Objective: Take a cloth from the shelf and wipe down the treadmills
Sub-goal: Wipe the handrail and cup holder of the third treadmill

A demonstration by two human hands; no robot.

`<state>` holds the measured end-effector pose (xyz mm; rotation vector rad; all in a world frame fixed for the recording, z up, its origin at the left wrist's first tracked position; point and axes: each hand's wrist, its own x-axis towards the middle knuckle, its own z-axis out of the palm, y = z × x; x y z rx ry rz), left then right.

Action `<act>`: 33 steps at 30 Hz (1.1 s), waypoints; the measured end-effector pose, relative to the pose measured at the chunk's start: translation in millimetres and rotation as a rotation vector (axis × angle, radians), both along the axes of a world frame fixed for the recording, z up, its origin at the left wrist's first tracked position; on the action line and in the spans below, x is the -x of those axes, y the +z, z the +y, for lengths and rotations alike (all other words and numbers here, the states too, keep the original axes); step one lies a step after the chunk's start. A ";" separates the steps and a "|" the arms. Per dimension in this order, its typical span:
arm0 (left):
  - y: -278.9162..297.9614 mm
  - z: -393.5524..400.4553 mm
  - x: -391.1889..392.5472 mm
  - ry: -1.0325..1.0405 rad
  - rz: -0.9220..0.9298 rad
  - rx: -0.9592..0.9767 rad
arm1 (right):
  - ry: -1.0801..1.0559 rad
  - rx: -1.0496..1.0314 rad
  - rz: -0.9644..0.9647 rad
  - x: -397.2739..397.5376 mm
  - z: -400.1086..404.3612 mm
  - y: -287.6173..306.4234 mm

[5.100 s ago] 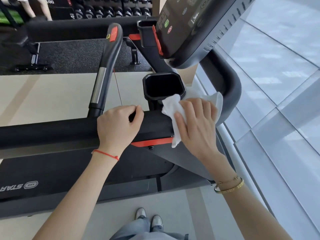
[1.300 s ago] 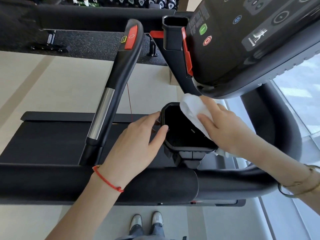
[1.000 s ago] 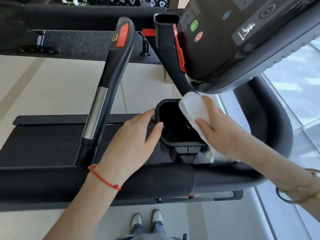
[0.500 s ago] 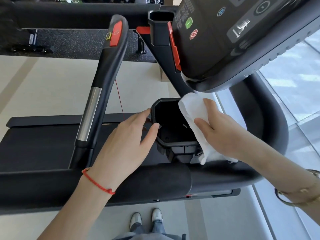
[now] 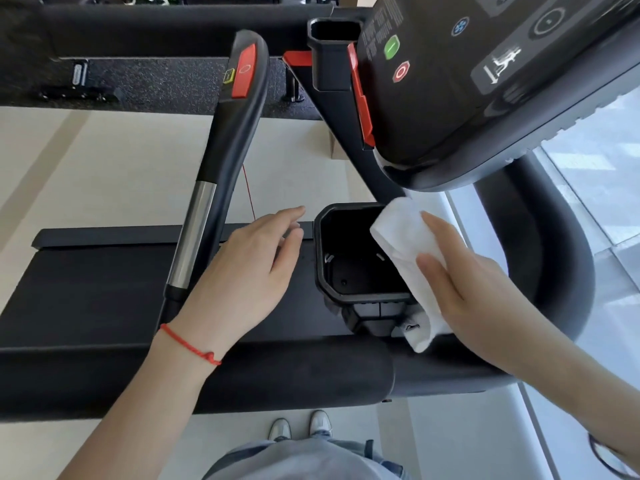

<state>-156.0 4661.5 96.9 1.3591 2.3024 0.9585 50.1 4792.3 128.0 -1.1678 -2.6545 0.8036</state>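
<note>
Cloth [image 5: 412, 258], unmarked white, pressed on cup holder [image 5: 349, 292] by right hand [image 5: 460, 282].

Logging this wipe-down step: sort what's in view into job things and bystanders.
Job: white cloth under the right hand; black cup holder; left hand beside it; treadmill console.
Bystanders: red wrist string; shoes; far cup holder.
</note>
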 end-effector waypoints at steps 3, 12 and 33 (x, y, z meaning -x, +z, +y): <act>-2.2 1.4 -1.5 -0.047 -0.007 0.020 | 0.013 -0.020 0.020 -8.3 -11.1 0.2; -7.6 -6.5 -2.4 -0.081 0.009 0.007 | 0.234 -0.204 0.107 -8.6 -39.9 -0.3; -8.1 -48.9 -4.9 0.000 0.077 -0.071 | 0.534 -0.316 -0.255 60.9 -47.8 1.1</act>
